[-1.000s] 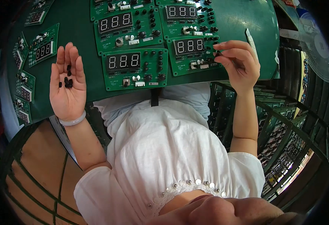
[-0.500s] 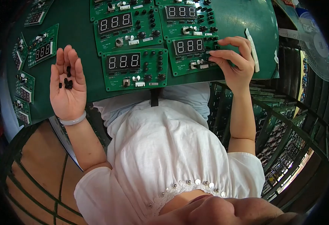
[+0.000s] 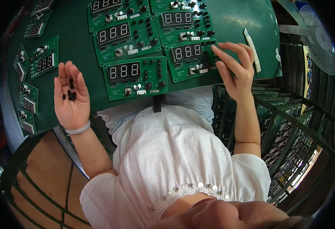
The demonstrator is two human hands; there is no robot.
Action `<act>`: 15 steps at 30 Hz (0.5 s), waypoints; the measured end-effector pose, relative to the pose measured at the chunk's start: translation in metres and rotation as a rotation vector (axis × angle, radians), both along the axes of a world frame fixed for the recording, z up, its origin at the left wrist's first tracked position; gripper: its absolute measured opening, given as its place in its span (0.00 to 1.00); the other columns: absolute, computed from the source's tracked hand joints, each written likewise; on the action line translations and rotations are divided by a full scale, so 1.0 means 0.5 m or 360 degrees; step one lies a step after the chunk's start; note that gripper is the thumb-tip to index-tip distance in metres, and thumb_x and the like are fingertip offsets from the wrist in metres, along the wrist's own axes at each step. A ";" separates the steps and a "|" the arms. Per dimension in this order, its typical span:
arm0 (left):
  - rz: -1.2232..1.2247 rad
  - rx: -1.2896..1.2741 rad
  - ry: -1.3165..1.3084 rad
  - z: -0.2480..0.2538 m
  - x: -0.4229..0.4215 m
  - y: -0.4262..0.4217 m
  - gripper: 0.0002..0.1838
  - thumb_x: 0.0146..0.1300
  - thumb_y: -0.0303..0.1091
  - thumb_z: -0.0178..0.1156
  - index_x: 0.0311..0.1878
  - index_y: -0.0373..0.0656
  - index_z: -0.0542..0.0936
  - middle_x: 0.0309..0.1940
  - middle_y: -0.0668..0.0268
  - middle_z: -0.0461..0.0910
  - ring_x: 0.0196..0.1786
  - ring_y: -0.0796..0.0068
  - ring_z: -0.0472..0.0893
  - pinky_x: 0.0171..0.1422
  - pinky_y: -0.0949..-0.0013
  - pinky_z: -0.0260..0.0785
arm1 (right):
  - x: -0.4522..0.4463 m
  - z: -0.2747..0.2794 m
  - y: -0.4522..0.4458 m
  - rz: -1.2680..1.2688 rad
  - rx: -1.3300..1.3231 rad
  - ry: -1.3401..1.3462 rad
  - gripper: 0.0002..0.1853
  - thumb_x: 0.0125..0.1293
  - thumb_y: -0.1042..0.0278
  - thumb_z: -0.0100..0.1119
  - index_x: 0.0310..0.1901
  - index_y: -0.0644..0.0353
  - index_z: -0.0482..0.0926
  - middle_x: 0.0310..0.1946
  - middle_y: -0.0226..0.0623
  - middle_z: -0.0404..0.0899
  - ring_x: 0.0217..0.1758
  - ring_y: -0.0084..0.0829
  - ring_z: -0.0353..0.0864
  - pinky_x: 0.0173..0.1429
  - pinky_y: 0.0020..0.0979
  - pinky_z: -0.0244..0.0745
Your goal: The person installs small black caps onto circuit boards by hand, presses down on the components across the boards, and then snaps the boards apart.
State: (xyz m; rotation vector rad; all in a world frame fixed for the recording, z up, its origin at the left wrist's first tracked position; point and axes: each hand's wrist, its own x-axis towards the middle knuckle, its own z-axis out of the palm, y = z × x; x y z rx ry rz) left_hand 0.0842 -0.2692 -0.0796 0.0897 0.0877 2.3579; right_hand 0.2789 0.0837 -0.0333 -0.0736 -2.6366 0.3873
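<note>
My left hand [image 3: 72,107] is palm up at the table's left, fingers slightly curled, with several small black button caps [image 3: 72,95] lying in its cupped palm. My right hand [image 3: 237,72] is over the right edge of the nearest right circuit board [image 3: 179,68], a green one with a three-digit display. Its index fingertip is by the black buttons at the board's upper right, and the thumb is apart from it, lower down. Nothing shows between those fingertips. The fingers cover part of that board's right side. Beside it lies another display circuit board [image 3: 135,78].
More display boards [image 3: 114,36] lie in two columns farther back, and several others [image 3: 44,61] lie along the table's left. A white strip-like object [image 3: 252,51] rests right of my right hand. A fan [image 3: 318,42] stands at the far right, above racks [image 3: 286,152] holding boards.
My right thumb and index finger have moved apart, the index fingertip now higher up the board's edge. My left hand still cups the caps. The view has shifted slightly.
</note>
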 end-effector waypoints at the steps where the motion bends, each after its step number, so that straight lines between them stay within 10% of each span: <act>1: 0.0000 0.0002 -0.0007 -0.002 0.000 -0.002 0.21 0.80 0.33 0.41 0.68 0.32 0.69 0.69 0.50 0.69 0.72 0.56 0.70 0.79 0.53 0.62 | 0.020 -0.013 0.007 -0.0020 0.0023 0.0003 0.22 0.60 0.65 0.65 0.57 0.55 0.83 0.55 0.34 0.81 0.56 0.40 0.75 0.66 0.39 0.61; 6: -0.0006 -0.0022 -0.0026 0.000 -0.003 0.003 0.20 0.80 0.34 0.41 0.68 0.34 0.70 0.68 0.51 0.70 0.70 0.56 0.71 0.78 0.52 0.64 | 0.029 -0.042 -0.064 -0.0010 0.0035 -0.0079 0.39 0.70 0.44 0.54 0.70 0.71 0.66 0.71 0.53 0.65 0.75 0.53 0.64 0.74 0.50 0.60; 15: 0.0014 0.0002 -0.0067 0.002 0.002 0.002 0.20 0.81 0.34 0.40 0.66 0.34 0.71 0.64 0.56 0.70 0.67 0.56 0.74 0.75 0.51 0.67 | 0.000 -0.061 -0.066 -0.0025 0.0158 -0.0177 0.44 0.68 0.37 0.53 0.68 0.75 0.65 0.69 0.59 0.65 0.73 0.57 0.65 0.72 0.51 0.64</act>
